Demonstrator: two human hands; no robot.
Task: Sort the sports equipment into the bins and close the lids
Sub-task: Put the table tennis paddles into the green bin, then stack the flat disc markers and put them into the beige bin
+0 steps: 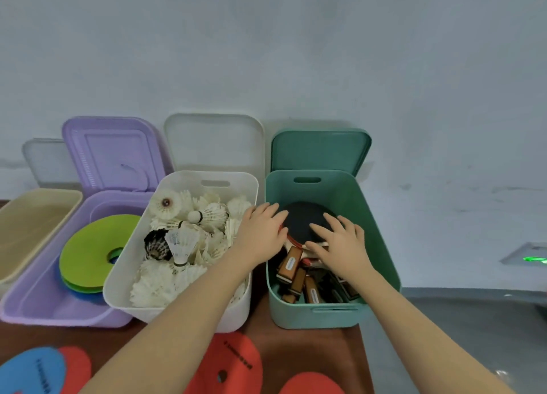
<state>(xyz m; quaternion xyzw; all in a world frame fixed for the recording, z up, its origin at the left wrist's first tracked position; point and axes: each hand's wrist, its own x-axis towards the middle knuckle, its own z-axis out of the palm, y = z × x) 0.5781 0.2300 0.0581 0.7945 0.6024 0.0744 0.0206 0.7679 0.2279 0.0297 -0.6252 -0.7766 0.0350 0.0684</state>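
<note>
Hands (262, 231) (340, 242) press paddle (305, 220) into green bin (381, 245)

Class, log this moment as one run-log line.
both hands: left hand, right hand pressing paddle | green bin | lids open | discs unsorted

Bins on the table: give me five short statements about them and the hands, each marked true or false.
1. The green bin holds paddles. True.
2. The white bin is full of tennis balls. False: it holds shuttlecocks.
3. Both the left hand and the right hand rest on a black paddle. True.
4. The purple bin has its lid shut. False: the lid stands open behind it.
5. Red discs lie on the table in front of the bins. True.
</note>
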